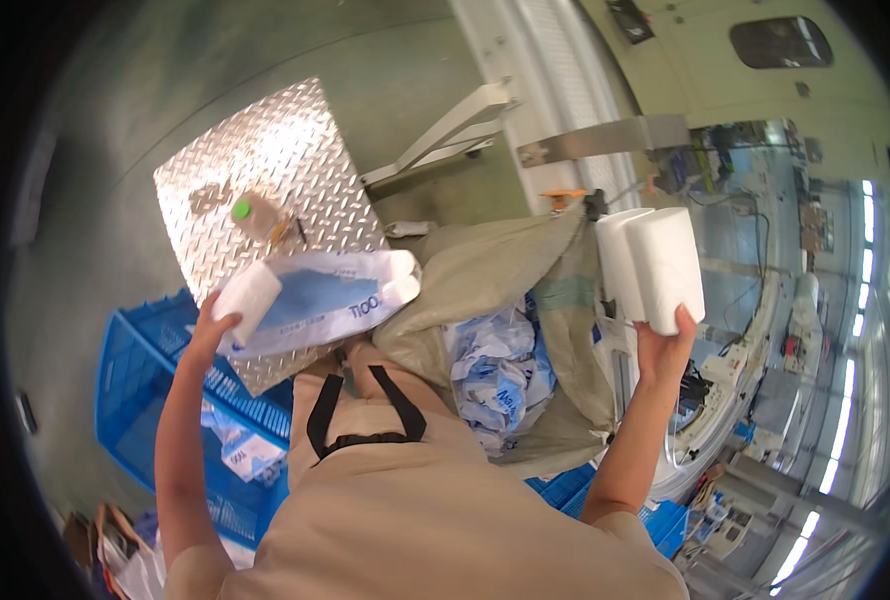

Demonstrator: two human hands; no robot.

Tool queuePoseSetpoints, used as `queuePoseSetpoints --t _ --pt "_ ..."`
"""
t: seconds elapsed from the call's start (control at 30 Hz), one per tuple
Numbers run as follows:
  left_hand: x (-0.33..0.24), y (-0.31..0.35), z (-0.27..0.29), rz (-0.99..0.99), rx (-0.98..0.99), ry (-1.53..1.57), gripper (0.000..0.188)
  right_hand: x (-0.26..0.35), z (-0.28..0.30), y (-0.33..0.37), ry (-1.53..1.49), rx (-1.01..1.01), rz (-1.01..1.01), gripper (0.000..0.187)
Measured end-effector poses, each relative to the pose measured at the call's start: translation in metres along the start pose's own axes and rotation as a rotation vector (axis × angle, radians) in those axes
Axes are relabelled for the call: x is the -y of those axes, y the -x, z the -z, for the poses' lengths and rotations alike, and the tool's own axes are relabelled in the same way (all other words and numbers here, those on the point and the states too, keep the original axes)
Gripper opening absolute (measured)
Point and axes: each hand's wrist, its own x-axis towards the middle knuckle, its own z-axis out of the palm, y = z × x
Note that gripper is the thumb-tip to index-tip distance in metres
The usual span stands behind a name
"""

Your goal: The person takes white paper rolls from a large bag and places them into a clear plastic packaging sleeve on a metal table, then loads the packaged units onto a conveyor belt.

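My left hand (215, 325) is closed around a white paper roll (251, 298), held over the left end of a plastic bag (330, 292) with blue print. That bag lies across the near part of a metal tread plate (265, 140). More white rolls (401, 277) show at the bag's right end. Raised on the right, my right hand (665, 345) grips two white paper rolls (672, 265) side by side from below. Between my hands, an open woven sack (465, 262) holds crumpled plastic wrappers (500, 385) printed in blue.
A bottle with a green cap (244, 210) rests on the tread plate. Blue plastic crates (130, 400) stand at my left, with printed packaging inside one. Beyond the sack is a white machine frame with a metal bracket (605, 142). Machinery and cables line the right side.
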Motion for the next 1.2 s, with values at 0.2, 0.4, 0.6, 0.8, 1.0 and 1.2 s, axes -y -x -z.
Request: queuePoseSetpoints --t 0.2,0.4,0.6,0.8,1.0,1.2 --pt "-0.065 0.067 -0.013 0.166 0.234 0.301 0.080 0.000 0.036 -0.075 0.065 -0.040 -0.266 0.072" --pt "-0.098 0.105 -0.045 0.165 0.311 0.452 0.086 -0.019 0.029 -0.113 -0.217 0.224 -0.283 0.068" --pt "-0.082 0.107 -0.058 0.191 0.404 0.611 0.082 -0.016 0.035 -0.110 -0.347 0.254 -0.297 0.062" --pt "-0.094 0.121 -0.070 0.124 0.421 0.688 0.077 -0.011 0.057 -0.094 -0.299 -0.019 -0.327 0.049" --pt "-0.133 0.134 -0.106 0.002 0.686 0.896 0.076 -0.028 0.046 -0.111 0.372 -0.317 -0.370 0.064" --pt "-0.174 0.150 -0.139 -0.198 0.907 0.640 0.090 -0.058 -0.115 0.047 0.313 0.863 -0.014 0.087"
